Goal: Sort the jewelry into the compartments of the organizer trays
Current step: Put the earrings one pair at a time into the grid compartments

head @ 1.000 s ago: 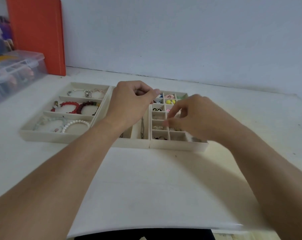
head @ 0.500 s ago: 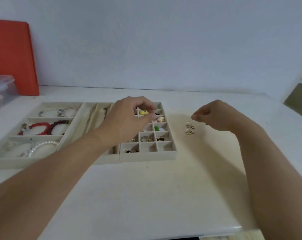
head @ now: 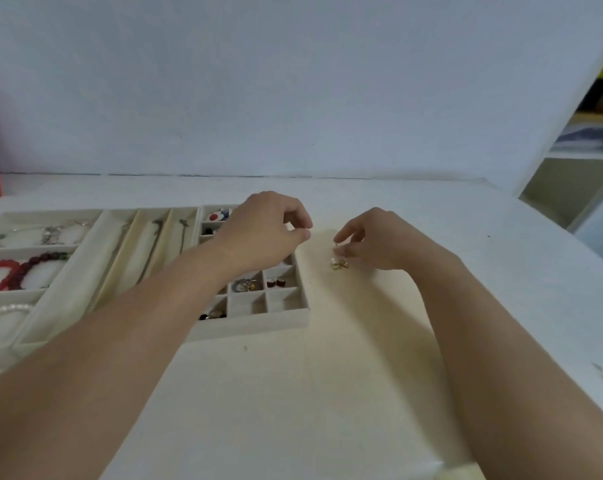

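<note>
From the head view, the right hand [head: 376, 239] hovers low over the worktop [head: 327, 375], thumb and forefinger pinching a small earring [head: 335, 244] just above a second gold earring [head: 338, 264] lying right of the grid tray [head: 286, 322]. The left hand [head: 265, 233] hangs over that tray's far right part, fingers curled, thumb meeting fingertip; whether it holds anything cannot be told. Further left sit the necklace tray [head: 85, 271] and the bracelet tray [head: 2, 252].
</note>
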